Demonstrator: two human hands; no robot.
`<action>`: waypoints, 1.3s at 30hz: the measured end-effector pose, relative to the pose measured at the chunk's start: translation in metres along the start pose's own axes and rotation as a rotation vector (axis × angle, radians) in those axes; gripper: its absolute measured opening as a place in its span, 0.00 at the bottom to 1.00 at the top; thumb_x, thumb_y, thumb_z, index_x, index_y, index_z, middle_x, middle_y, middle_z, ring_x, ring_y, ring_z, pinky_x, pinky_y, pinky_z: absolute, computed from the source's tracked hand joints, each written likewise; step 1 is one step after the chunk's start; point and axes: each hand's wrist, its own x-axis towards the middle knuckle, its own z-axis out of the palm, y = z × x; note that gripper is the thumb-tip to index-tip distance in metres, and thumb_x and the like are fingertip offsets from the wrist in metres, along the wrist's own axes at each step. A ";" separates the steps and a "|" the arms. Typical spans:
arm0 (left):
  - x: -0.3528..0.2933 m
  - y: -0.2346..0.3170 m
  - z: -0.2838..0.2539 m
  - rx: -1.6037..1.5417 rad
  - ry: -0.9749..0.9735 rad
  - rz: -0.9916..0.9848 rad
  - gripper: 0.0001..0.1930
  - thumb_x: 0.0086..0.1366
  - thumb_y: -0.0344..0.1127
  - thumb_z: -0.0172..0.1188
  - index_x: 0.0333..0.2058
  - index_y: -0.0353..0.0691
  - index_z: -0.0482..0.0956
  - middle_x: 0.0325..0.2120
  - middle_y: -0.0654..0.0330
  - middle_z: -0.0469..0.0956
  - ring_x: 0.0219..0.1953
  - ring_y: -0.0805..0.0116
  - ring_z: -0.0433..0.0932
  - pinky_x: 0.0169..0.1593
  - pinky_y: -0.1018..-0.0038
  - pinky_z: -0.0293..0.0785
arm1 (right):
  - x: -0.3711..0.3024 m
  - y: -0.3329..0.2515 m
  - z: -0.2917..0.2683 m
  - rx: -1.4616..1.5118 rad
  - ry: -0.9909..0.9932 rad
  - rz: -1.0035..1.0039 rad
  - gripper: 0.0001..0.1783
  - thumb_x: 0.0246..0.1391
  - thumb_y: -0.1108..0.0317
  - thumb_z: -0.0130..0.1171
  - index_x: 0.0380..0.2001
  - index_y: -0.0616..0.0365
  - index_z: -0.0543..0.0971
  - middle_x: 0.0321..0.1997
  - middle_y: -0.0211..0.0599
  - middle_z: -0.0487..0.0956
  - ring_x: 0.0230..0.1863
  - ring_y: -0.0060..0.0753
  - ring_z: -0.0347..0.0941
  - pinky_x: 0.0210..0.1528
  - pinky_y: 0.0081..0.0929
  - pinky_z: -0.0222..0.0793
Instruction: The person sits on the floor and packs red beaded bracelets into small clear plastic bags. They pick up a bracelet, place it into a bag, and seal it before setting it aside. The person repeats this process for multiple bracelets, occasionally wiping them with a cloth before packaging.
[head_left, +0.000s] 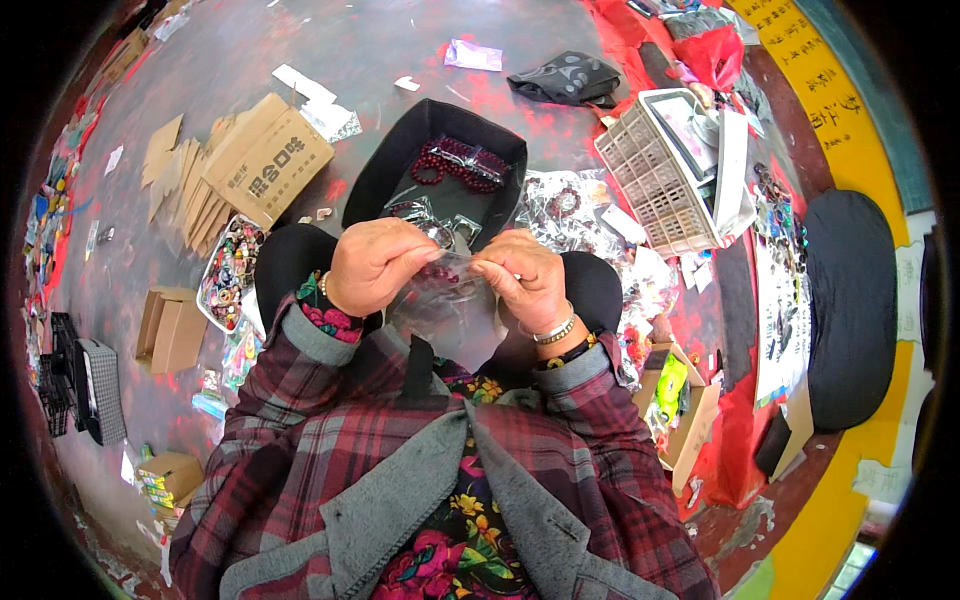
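Note:
Between my two hands a clear plastic bag (pixel 452 318) hangs over my lap, pinched at its upper edge. My left hand (pixel 378 262) is closed on the bag's left side, thumb against the fingers. On the opposite side my right hand (pixel 524 280) grips the same edge. Something dark red shows through the film, too blurred to name. Just beyond my hands stands a black fabric bin (pixel 370 180) that contains dark red bead bracelets (pixel 455 165) and small clear packets (pixel 418 212).
Left of my knees are a white tray of mixed beads (pixel 235 270) and a cardboard box (pixel 270 160). Clear-bagged items (pixel 565 205) spread to the right, beside a beige plastic basket (pixel 650 180). An open carton (pixel 690 420) sits near my right elbow.

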 end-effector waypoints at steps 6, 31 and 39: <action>-0.002 0.005 -0.006 -0.095 -0.032 -0.206 0.06 0.58 0.26 0.53 0.26 0.31 0.77 0.25 0.54 0.78 0.27 0.68 0.77 0.31 0.77 0.71 | -0.005 0.005 -0.006 0.081 0.022 0.115 0.03 0.46 0.71 0.59 0.22 0.58 0.77 0.22 0.31 0.77 0.25 0.31 0.72 0.34 0.26 0.64; 0.009 0.002 0.002 -1.347 0.608 -0.731 0.11 0.63 0.41 0.51 0.28 0.41 0.73 0.24 0.59 0.77 0.29 0.64 0.77 0.34 0.72 0.73 | 0.001 0.009 -0.005 0.843 -0.050 0.540 0.42 0.42 0.52 0.63 0.57 0.59 0.59 0.57 0.42 0.65 0.59 0.33 0.58 0.57 0.29 0.54; 0.001 -0.011 0.011 -1.525 0.582 -0.840 0.18 0.64 0.48 0.48 0.37 0.37 0.72 0.34 0.53 0.77 0.40 0.61 0.75 0.42 0.68 0.73 | -0.005 0.006 -0.002 0.828 -0.148 0.778 0.12 0.50 0.71 0.56 0.40 0.61 0.76 0.34 0.32 0.78 0.33 0.24 0.76 0.33 0.17 0.69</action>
